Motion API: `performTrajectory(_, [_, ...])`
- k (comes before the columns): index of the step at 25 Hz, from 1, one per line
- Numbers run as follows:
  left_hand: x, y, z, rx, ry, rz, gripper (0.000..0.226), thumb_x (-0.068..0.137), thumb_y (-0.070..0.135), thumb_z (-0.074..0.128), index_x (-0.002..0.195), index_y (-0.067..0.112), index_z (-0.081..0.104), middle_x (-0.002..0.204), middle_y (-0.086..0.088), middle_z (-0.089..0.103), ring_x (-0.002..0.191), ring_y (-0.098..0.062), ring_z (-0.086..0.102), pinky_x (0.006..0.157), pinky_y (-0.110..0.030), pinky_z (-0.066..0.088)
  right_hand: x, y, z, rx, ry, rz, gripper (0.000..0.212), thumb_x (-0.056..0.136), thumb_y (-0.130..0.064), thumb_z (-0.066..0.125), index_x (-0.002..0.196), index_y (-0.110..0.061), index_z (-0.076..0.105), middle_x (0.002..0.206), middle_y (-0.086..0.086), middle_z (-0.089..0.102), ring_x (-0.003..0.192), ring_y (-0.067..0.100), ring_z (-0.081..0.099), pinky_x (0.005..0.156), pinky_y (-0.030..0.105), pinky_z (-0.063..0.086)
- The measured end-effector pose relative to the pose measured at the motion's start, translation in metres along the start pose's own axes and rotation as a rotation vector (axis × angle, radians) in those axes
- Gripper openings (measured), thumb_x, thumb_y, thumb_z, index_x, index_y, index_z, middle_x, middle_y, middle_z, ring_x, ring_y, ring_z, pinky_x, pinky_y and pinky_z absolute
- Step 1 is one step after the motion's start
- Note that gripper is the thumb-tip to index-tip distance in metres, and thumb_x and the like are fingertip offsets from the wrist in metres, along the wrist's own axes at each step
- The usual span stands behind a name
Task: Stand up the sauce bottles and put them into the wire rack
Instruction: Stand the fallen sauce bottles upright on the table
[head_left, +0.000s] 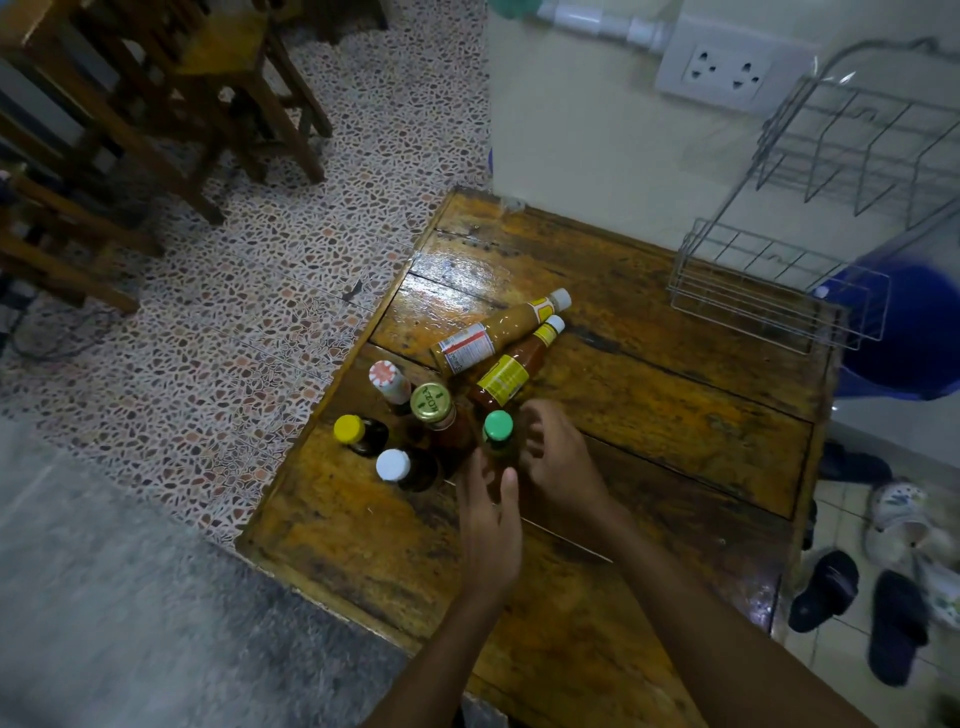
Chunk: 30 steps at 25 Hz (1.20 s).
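Both my hands cup the green-capped bottle (498, 434), upright on the desk (675, 415): left hand (488, 525) and right hand (558, 462), fingers loosely spread, not clearly gripping. Two bottles (498, 332) lie flat beyond; the wire rack (779, 291) stands well apart.

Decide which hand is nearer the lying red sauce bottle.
Right. The right hand sits just below the red sauce bottle; the left hand is lower, beside the green-capped bottle.

Two bare forearms enter from about five and six o'clock, no sleeves, watch or bands visible. The left hand (488, 525) and right hand (558, 460) wear no gloves or rings that show.
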<state>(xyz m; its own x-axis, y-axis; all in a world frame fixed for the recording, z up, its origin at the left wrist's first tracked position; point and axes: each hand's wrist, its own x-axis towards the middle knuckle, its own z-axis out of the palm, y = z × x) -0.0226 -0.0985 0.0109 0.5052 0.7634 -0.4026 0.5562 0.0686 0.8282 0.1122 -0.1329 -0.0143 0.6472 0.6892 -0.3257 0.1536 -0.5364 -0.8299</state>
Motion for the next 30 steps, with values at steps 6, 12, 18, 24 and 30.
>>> performTrajectory(6, [-0.012,-0.006,0.006,0.081,-0.069,-0.068,0.072,0.099,0.061,0.042,0.16,0.024,0.031,0.157,0.0,0.044,0.134,-0.012,0.052,0.083,-0.006,0.039,0.092,-0.024,-0.025,0.227,0.205,0.483,0.046,0.083,-0.057,0.074,0.105,-0.019,0.06,0.099,-0.002,0.069,0.088,0.018,0.07,0.076,0.042,0.063])
performTrajectory(12, [-0.015,-0.001,0.011,0.089,-0.099,-0.093,0.071,0.098,0.066,0.045,0.156,0.025,0.037,0.147,0.007,0.054,0.128,-0.007,0.054,0.1,-0.029,0.048,0.122,-0.036,-0.022,0.398,0.198,0.548,0.031,0.079,-0.037,0.083,0.086,-0.013,0.064,0.095,0.009,0.074,0.074,0.022,0.075,0.062,0.038,0.065])
performTrajectory(18, [-0.012,0.004,0.023,0.058,-0.195,-0.045,0.068,0.1,0.059,0.053,0.159,0.03,0.033,0.154,0.01,0.049,0.134,-0.005,0.052,0.107,-0.037,0.05,0.047,-0.005,-0.054,0.51,0.432,0.384,0.032,0.079,-0.036,0.085,0.102,-0.023,0.066,0.106,-0.002,0.072,0.096,0.014,0.071,0.08,0.04,0.063])
performTrajectory(24, [-0.029,-0.007,0.023,0.23,-0.349,0.144,0.078,0.103,0.048,0.056,0.165,0.041,0.009,0.172,0.011,0.018,0.156,-0.011,0.022,0.122,-0.043,0.037,-0.083,0.003,-0.049,0.17,0.42,0.131,0.051,0.078,-0.033,0.087,0.121,-0.028,0.06,0.112,-0.014,0.064,0.104,0.001,0.06,0.086,0.019,0.049])
performTrajectory(30, [-0.045,-0.039,-0.029,0.12,-0.251,0.147,0.064,0.107,0.041,0.052,0.161,0.045,0.018,0.163,0.016,0.036,0.148,-0.004,0.038,0.119,-0.043,0.043,-0.104,-0.012,0.024,0.035,0.295,-0.168,0.045,0.079,-0.03,0.088,0.118,-0.025,0.065,0.115,-0.009,0.061,0.107,0.004,0.061,0.084,0.024,0.055])
